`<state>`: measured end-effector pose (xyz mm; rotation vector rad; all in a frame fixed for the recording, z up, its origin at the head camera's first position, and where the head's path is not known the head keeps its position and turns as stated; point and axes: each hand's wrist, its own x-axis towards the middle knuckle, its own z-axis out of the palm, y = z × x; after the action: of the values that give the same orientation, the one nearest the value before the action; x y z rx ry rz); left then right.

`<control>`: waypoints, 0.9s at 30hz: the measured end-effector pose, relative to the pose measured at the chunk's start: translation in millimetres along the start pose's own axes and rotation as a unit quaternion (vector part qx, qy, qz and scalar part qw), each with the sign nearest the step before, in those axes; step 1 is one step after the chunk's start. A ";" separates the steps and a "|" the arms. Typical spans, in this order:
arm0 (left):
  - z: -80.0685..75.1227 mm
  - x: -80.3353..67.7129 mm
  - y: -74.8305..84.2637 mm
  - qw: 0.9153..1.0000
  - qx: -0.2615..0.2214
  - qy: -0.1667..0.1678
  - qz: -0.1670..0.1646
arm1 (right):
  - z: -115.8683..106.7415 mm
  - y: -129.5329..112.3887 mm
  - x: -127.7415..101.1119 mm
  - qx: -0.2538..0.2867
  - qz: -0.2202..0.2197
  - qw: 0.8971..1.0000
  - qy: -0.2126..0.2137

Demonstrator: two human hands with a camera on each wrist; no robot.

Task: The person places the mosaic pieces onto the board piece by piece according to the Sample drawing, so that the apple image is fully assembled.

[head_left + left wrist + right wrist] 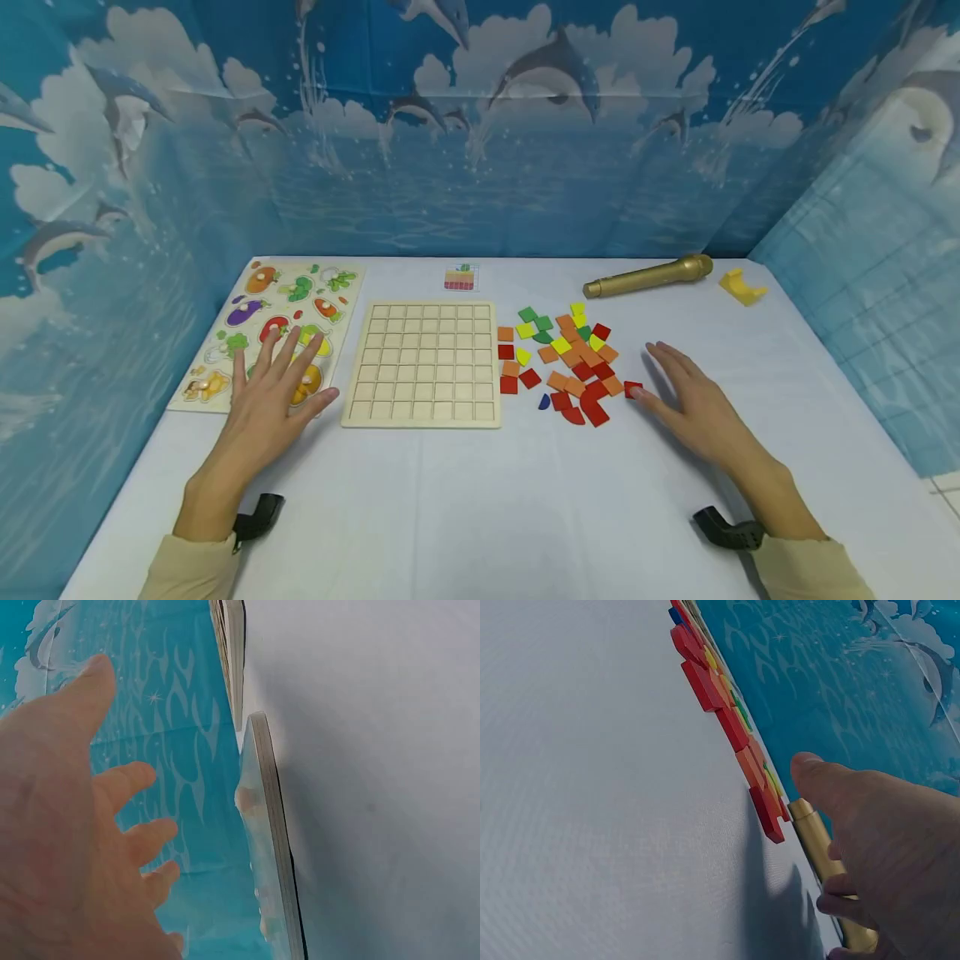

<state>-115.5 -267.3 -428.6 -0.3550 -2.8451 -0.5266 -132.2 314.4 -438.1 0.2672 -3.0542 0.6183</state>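
While the left hand (273, 396) hovers spread and holding nothing over the vegetable puzzle (225, 354), the grid board (423, 362) lies beside it on the table (487, 500); right of the coloured tiles (570, 362), the right hand (690, 404) rests flat, fingers straight, thumb by a red tile (632, 388).

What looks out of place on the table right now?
Little: the tiles lie in a loose heap beside the empty grid board, and a gold microphone lies beyond them, unrelated to the puzzles.
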 end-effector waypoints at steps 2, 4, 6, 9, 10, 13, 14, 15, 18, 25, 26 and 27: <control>1.1 -1.7 -0.8 1.000 -0.004 0.000 -0.003 | 2.1 0.1 -0.9 0.007 -0.003 1.000 -0.003; 2.5 -3.0 -1.8 1.000 -0.009 0.000 -0.005 | 4.3 0.3 -1.6 0.015 -0.012 1.000 0.006; 4.2 -2.9 -1.8 1.000 -0.018 0.000 -0.009 | 5.8 0.7 -1.7 0.022 -0.023 0.999 0.023; 6.7 -1.3 -0.9 0.999 -0.032 -0.006 -0.008 | 6.9 1.0 -0.6 0.029 -0.040 0.998 0.044; 7.4 -0.3 0.0 0.999 -0.036 -0.010 -0.006 | 7.2 1.0 -0.3 0.031 -0.044 0.997 0.047; 7.6 3.0 2.3 0.999 -0.042 -0.025 0.005 | 8.4 1.0 0.7 0.038 -0.051 0.997 0.046; 7.0 4.4 2.9 0.999 -0.040 -0.030 0.010 | 9.0 1.0 0.9 0.039 -0.054 0.997 0.044; 6.1 5.8 3.7 0.998 -0.039 -0.038 0.012 | 9.7 0.7 1.2 0.043 -0.055 0.997 0.041; 4.9 10.9 5.1 0.997 -0.035 -0.062 0.019 | 10.4 -0.2 1.6 0.043 -0.061 0.997 0.037; 7.3 18.5 11.2 0.992 -0.031 -0.119 0.020 | 5.0 1.0 3.0 0.034 -0.085 0.995 0.042; 7.5 19.4 12.9 0.991 -0.030 -0.127 0.021 | 4.5 1.7 2.8 0.032 -0.087 0.995 0.043; 7.5 20.3 14.7 0.990 -0.029 -0.134 0.023 | 4.3 2.3 2.3 0.031 -0.091 0.994 0.046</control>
<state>-132.0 -247.3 -425.4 -0.5385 -3.0738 -0.5944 -134.8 314.4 -442.9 0.4976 -2.8840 0.6928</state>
